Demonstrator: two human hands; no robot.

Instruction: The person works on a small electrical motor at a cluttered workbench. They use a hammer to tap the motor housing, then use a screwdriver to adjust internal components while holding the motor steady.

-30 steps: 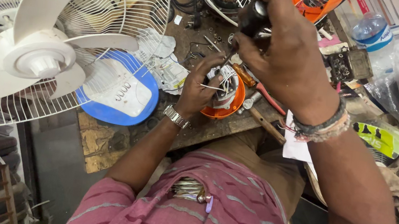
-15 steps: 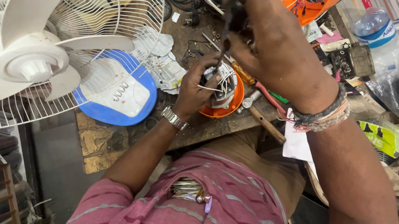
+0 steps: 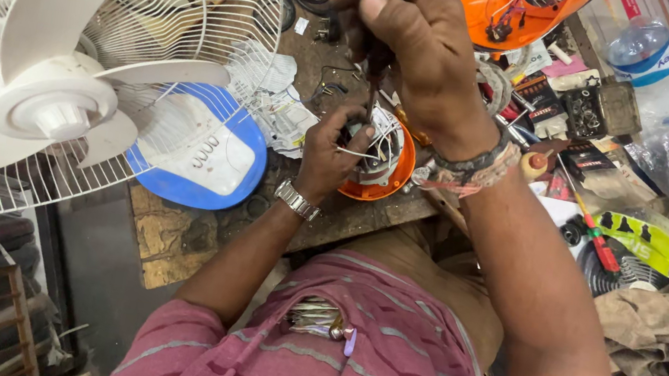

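I see right hand (image 3: 424, 44) fisted tight on screwdriver (image 3: 375, 76); left hand (image 3: 336, 149) pinching orange motor housing (image 3: 381, 164) just below tip. Risk: tip slips, gouges left fingers (image 3: 357, 134) or snags thin wires beside.

The scene is lit evenly and brightly from above; shadows are kept soft. A small shadow is cast below the right hand (image 3: 423, 52) onto the motor (image 3: 378, 155) gripped by the left hand (image 3: 336, 149). Glare is seen on the white fan (image 3: 59, 101) left of the grip. Straight lines are bent toward the edges. The raised right hand is slightly softened; the bench (image 3: 179, 236) is rendered sharp.
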